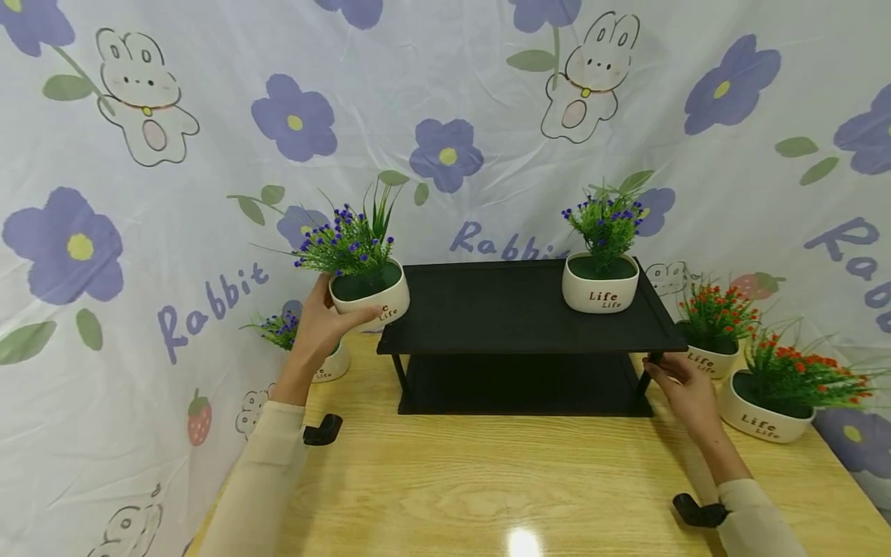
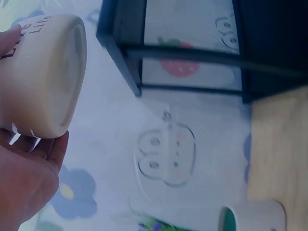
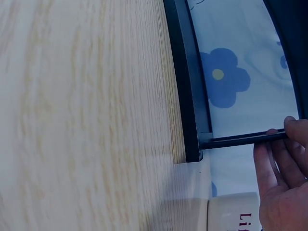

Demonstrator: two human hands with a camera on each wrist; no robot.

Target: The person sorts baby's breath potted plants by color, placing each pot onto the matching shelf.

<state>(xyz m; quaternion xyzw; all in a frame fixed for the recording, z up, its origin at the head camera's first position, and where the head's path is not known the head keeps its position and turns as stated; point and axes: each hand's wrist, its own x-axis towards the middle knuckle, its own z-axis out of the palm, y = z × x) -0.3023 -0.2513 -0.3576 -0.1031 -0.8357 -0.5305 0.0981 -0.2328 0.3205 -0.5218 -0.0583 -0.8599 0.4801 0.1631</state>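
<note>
A white oval pot (image 1: 370,298) with blue-purple flowers is gripped by my left hand (image 1: 316,329), raised at the left end of the black two-tier shelf (image 1: 487,309). In the left wrist view the pot's (image 2: 43,77) underside shows, with the hand's (image 2: 29,178) thumb on its lettered side and fingers behind. My right hand (image 1: 689,391) pinches the shelf's front right post (image 1: 649,375); the right wrist view shows thumb and fingers of the hand (image 3: 286,168) round the thin post (image 3: 240,141). Another blue-flowered pot (image 1: 600,286) stands on the top tier's right side.
Two red-flowered pots (image 1: 766,410) (image 1: 713,360) stand right of the shelf on the wooden table (image 1: 487,480). A blue-flowered pot (image 1: 332,365) stands at the left, partly behind my left arm. A patterned cloth (image 1: 376,70) hangs behind.
</note>
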